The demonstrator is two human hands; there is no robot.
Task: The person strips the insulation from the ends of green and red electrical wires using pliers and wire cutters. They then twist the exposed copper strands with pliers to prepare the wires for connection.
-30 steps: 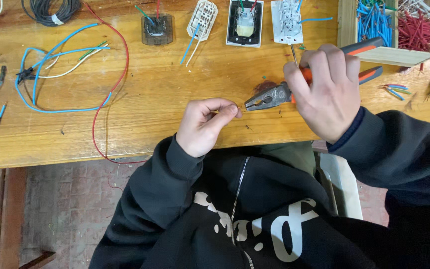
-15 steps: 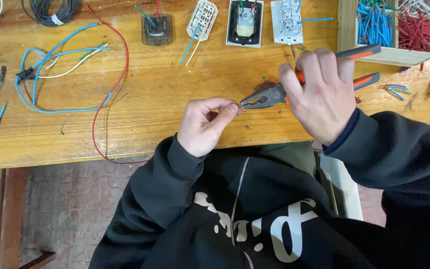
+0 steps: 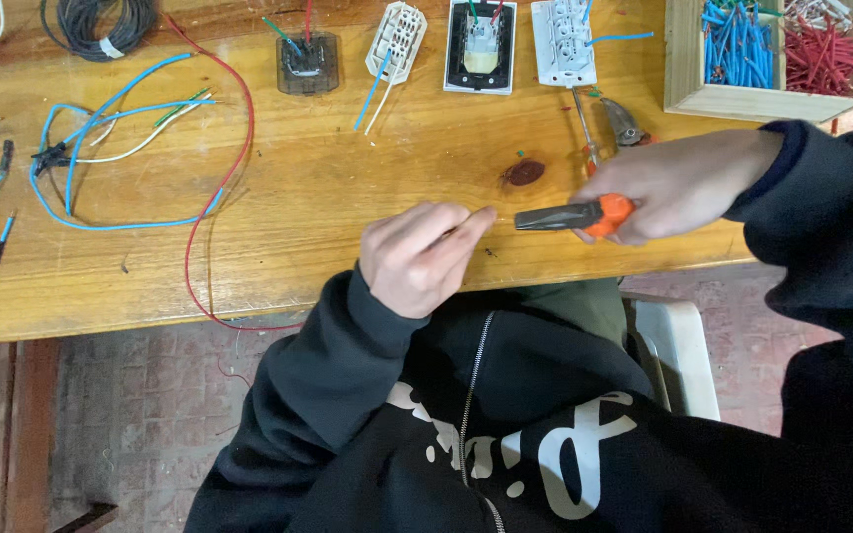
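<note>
My left hand (image 3: 419, 259) pinches a small thin wire piece (image 3: 483, 211) between thumb and fingers, just over the near edge of the wooden workbench (image 3: 328, 197). My right hand (image 3: 678, 183) grips orange-handled pliers (image 3: 563, 216), turned edge-on so the grey jaws look closed and point left at the wire end. The jaw tip sits a few centimetres right of my left fingertips.
Wall switch and socket modules (image 3: 482, 44) lie along the far edge. A wooden box (image 3: 747, 49) holds blue and red wire pieces. Loose blue, red and white wires (image 3: 120, 148) sprawl at the left, a black coil (image 3: 96, 20) behind. A second tool (image 3: 622, 120) lies near my right wrist.
My right hand has rotated and dropped, turning the pliers from flat to edge-on and drawing the jaws slightly right of the wire end. My left hand has barely moved.
</note>
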